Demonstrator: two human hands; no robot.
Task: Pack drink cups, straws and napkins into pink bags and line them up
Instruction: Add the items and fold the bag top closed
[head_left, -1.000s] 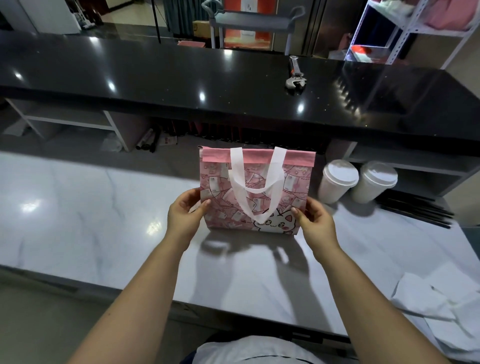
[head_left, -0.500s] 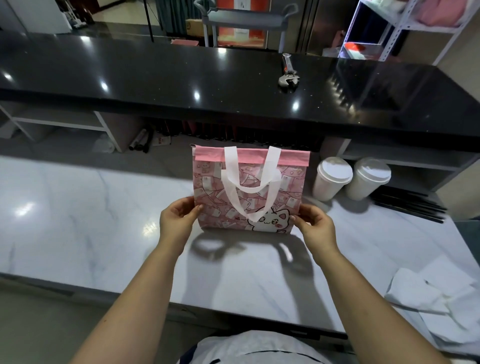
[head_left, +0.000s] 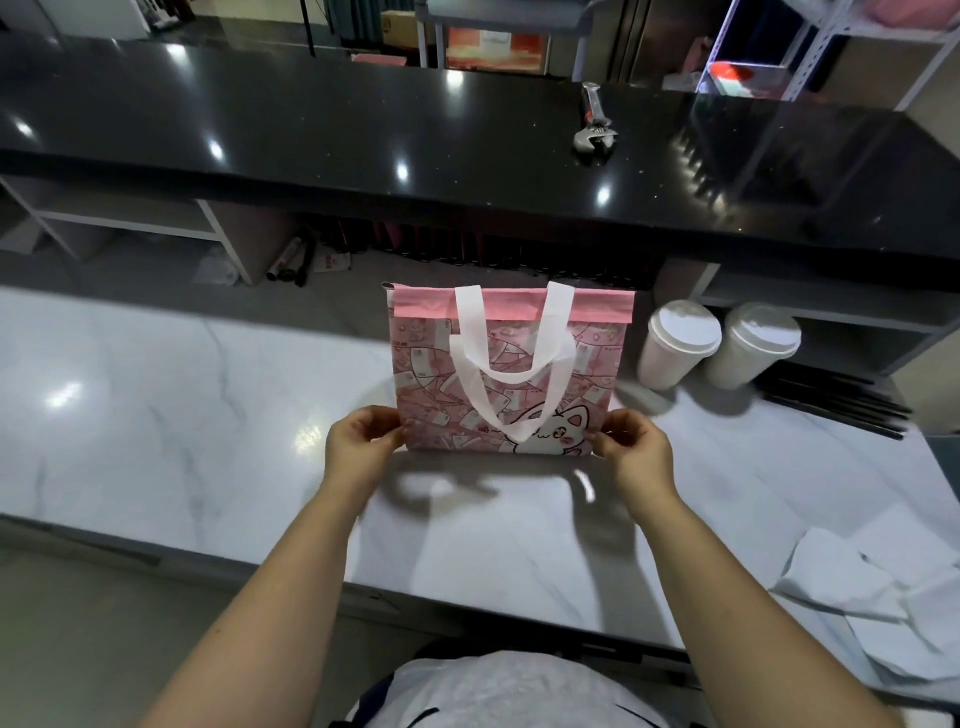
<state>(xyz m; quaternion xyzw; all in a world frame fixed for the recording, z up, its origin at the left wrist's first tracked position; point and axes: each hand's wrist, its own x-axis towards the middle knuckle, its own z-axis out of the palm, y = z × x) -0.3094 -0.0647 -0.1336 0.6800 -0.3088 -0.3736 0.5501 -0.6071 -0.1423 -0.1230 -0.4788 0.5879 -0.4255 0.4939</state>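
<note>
Your left hand (head_left: 363, 448) and right hand (head_left: 632, 451) are shifting to bottom corners of the pink bag (head_left: 511, 405), mid-frame. Both are pinching it.

Both hands have slid down the sides of the pink bag (head_left: 597, 364). A second ago the left hand (head_left: 361, 449) lay flatter against the bag's left edge, with the thumb on the front. Now its fingers are curled and pinch the lower left corner. The right hand (head_left: 634, 449) has moved the same way to the lower right corner. Nearly the whole bag now stands above both grips.
</note>
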